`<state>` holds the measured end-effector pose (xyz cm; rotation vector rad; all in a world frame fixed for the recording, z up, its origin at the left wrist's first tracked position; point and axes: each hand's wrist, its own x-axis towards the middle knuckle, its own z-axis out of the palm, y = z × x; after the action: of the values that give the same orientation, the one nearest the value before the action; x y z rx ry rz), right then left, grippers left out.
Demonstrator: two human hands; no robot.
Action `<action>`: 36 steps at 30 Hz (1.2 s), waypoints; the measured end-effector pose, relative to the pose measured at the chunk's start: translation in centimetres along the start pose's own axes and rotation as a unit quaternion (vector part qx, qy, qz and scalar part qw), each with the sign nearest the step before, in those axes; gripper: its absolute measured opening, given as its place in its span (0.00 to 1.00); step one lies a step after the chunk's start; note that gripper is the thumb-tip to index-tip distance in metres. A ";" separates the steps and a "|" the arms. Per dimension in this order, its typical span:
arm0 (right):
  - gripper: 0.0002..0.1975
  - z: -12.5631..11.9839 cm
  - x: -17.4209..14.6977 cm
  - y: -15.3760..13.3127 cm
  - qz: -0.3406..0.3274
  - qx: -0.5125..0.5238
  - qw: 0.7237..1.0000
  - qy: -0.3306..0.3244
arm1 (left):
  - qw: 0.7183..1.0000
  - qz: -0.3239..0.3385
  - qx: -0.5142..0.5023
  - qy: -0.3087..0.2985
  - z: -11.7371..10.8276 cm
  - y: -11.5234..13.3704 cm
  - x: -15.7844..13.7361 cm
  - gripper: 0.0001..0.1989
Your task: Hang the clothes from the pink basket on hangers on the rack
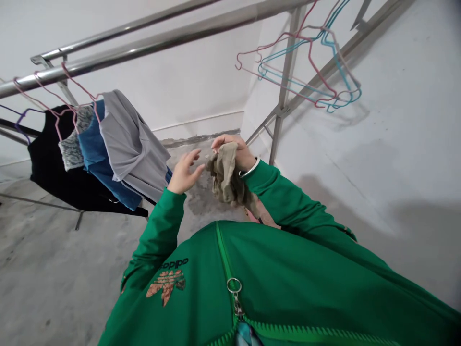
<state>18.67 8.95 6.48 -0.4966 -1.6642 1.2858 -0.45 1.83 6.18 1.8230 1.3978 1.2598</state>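
Observation:
Bunched up in front of my chest is a crumpled khaki-coloured cloth garment (225, 175); its folds hide what kind of garment it is. My right hand (239, 151) grips it from the right side, fingers curled over the top. Just left of the cloth, my left hand (185, 172) is apart from it, fingers and thumb spread with nothing between them. A grey garment (127, 134) on a hanger hangs nearest to the left hand.
A metal rail (144, 48) crosses above, slanting up to the right. Blue (94, 154) and black (54, 144) garments hang from it at left. Several bare pink and blue wire hangers (324, 93) hang at upper right, before a white wall (396, 120). Below lies a concrete floor (46, 269).

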 end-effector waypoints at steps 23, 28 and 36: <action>0.21 3.5 -6.1 8.0 0.089 -0.217 0.972 0.015 | 0.955 0.095 0.183 0.215 2.5 0.8 0.3 0.11; 0.15 -0.6 -4.2 8.1 0.063 -0.288 0.952 0.083 | 0.916 0.093 0.310 0.237 -1.6 -0.2 0.1 0.14; 0.19 -3.1 -3.6 5.7 0.091 -0.555 0.827 0.010 | 0.912 0.112 0.330 0.218 -3.6 -2.3 -0.7 0.15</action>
<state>21.75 9.94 -0.21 -1.3598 -2.2761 0.2694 -4.73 1.50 5.66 2.2793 2.1055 1.4943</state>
